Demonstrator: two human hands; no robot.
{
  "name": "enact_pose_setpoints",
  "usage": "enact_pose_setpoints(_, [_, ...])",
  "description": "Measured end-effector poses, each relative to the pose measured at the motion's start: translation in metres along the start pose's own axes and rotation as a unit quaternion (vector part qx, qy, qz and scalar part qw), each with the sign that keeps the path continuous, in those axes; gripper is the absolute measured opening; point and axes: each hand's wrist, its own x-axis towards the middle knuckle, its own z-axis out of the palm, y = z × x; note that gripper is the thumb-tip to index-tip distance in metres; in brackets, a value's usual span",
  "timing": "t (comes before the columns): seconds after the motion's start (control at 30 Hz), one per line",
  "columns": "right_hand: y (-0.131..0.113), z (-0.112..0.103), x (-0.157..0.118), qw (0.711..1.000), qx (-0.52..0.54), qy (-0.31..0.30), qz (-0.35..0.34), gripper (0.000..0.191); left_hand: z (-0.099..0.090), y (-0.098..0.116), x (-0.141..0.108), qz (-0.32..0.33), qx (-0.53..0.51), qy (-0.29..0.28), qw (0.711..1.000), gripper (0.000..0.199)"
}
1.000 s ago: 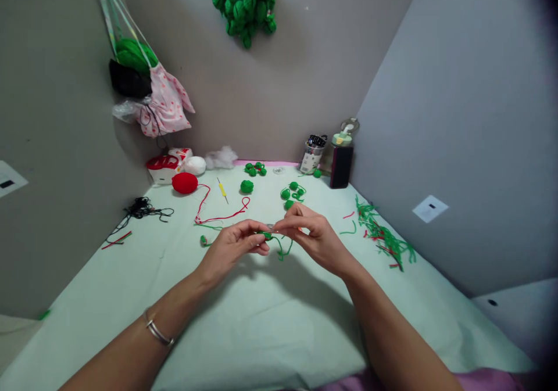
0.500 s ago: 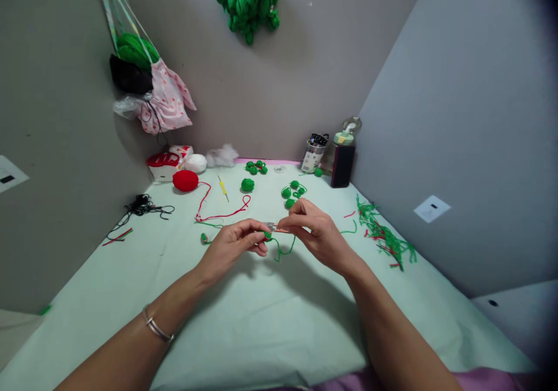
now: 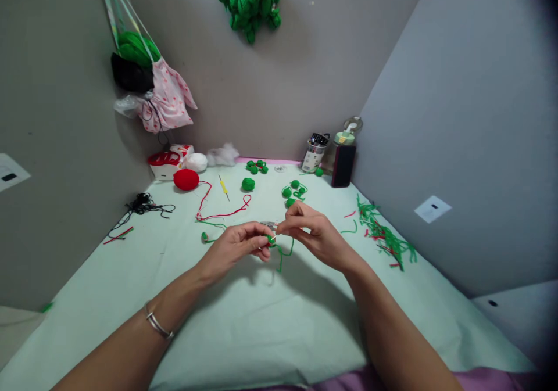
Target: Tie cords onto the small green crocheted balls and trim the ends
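Soft green yarn piece, pinched at its edge

The small green yarn piece (image 3: 271,240) sits at the fingertips of the left hand (image 3: 244,243), pinched between thumb and forefinger, with the other fingers curled beneath. The right hand (image 3: 316,231) is just beside it, thumb and forefinger pressed together; what they grip is too small to tell. A thin pale sliver (image 3: 274,239) shows against the piece, near the right fingertips, possibly a needle.

The piece looks very light, soft and springy, so it should squash under a firm pinch but hardly break. Its fuzzy surface should give good grip; the sliver, if metal, would be stiff and more slippery. The best hold seems to be low on the side nearest the left palm, leaving the edge toward the right fingertips exposed.

The loose green yarn strand (image 3: 280,257) hangs below and between the two sets of fingertips. It is limp, could snag or tangle, and is better taken near its root than by its end. Just beyond the fingertips lies a grey metal tool (image 3: 267,225), partly hidden; it looks hard and rigid, and the strand could catch on it.
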Motion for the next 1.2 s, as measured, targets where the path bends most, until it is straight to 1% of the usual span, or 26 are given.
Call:
enact_pose_setpoints(0.1, [-0.001, 0.001, 0.001, 1.0, 0.015, 0.012, 0.005, 0.02, 0.0, 0.0, -0.001, 0.0, -0.012, -0.004, 1.0, 0.02])
enact_pose_setpoints(0.2, [-0.006, 0.004, 0.001, 1.0, 0.019, 0.022, 0.004, 0.02, 0.001, -0.002, 0.0, -0.004, -0.033, 0.008, 0.999, 0.018])
enact_pose_setpoints(0.37, [-0.017, 0.015, -0.001, 0.999, 0.009, 0.007, -0.037, 0.027, 0.001, -0.008, 0.003, 0.003, -0.065, 0.044, 0.997, 0.019])
enact_pose_setpoints(0.43, [-0.016, 0.021, -0.002, 0.997, -0.032, 0.018, -0.069, 0.027, 0.002, -0.011, 0.004, 0.003, -0.07, 0.052, 0.996, 0.02])
enact_pose_setpoints(0.53, [-0.012, 0.029, -0.004, 0.982, -0.14, 0.049, -0.113, 0.02, 0.002, -0.014, 0.004, -0.006, -0.072, 0.064, 0.995, 0.02])
enact_pose_setpoints(0.6, [-0.009, 0.033, -0.005, 0.971, -0.196, 0.053, -0.126, 0.019, 0.003, -0.015, 0.004, -0.013, -0.074, 0.075, 0.994, 0.019])
enact_pose_setpoints(0.73, [-0.008, 0.037, -0.006, 0.956, -0.253, 0.048, -0.142, 0.02, 0.006, -0.015, 0.004, -0.016, -0.082, 0.085, 0.993, 0.017])
enact_pose_setpoints(0.83, [-0.012, 0.037, -0.006, 0.943, -0.289, 0.081, -0.147, 0.024, 0.008, -0.013, 0.005, -0.017, -0.062, 0.083, 0.994, 0.016])
enact_pose_setpoints(0.9, [-0.016, 0.037, -0.006, 0.943, -0.271, 0.114, -0.152, 0.025, 0.008, -0.011, 0.006, -0.014, -0.05, 0.091, 0.995, 0.017])
enact_pose_setpoints(0.97, [-0.02, 0.039, -0.006, 0.947, -0.234, 0.138, -0.171, 0.025, 0.007, -0.011, 0.007, -0.011, -0.048, 0.112, 0.992, 0.019])
enact_pose_setpoints(1.03, [-0.024, 0.041, -0.006, 0.955, -0.186, 0.138, -0.187, 0.023, 0.005, -0.012, 0.007, -0.013, -0.057, 0.138, 0.989, 0.022])
enact_pose_setpoints(1.07, [-0.026, 0.042, -0.006, 0.965, -0.145, 0.125, -0.18, 0.022, 0.004, -0.013, 0.008, -0.012, -0.064, 0.145, 0.987, 0.023])
enact_pose_setpoints(1.1, [-0.027, 0.043, -0.006, 0.978, -0.089, 0.103, -0.157, 0.02, 0.003, -0.013, 0.008, -0.009, -0.071, 0.145, 0.987, 0.024])
enact_pose_setpoints(1.13, [-0.028, 0.043, -0.005, 0.99, -0.021, 0.077, -0.116, 0.017, 0.002, -0.012, 0.008, -0.005, -0.077, 0.143, 0.987, 0.024])
enact_pose_setpoints(1.17, [-0.029, 0.041, -0.005, 0.995, 0.051, 0.053, -0.064, 0.014, 0.002, -0.012, 0.008, 0.001, -0.081, 0.14, 0.987, 0.025])
enact_pose_setpoints(1.2, [-0.029, 0.039, -0.005, 0.992, 0.118, 0.035, -0.009, 0.01, 0.002, -0.011, 0.007, 0.006, -0.08, 0.14, 0.987, 0.025])
